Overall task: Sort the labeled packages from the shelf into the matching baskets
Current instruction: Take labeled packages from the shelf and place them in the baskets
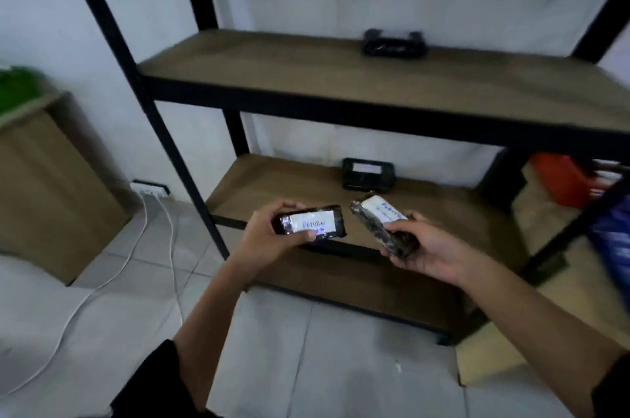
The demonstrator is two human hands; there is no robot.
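My left hand grips a black wrapped package with a white handwritten label facing up, held in front of the lower shelf. My right hand holds a second black package, tilted, its white label showing blue writing. A third black labeled package stands at the back of the lower shelf board. Another black package lies at the back of the upper shelf board. The labels are too blurred to read surely.
The black metal shelf frame stands against a white wall. A cardboard box with something green on top is at left. White cables run from a wall socket across the tiled floor. An orange container and a blue bag sit at right.
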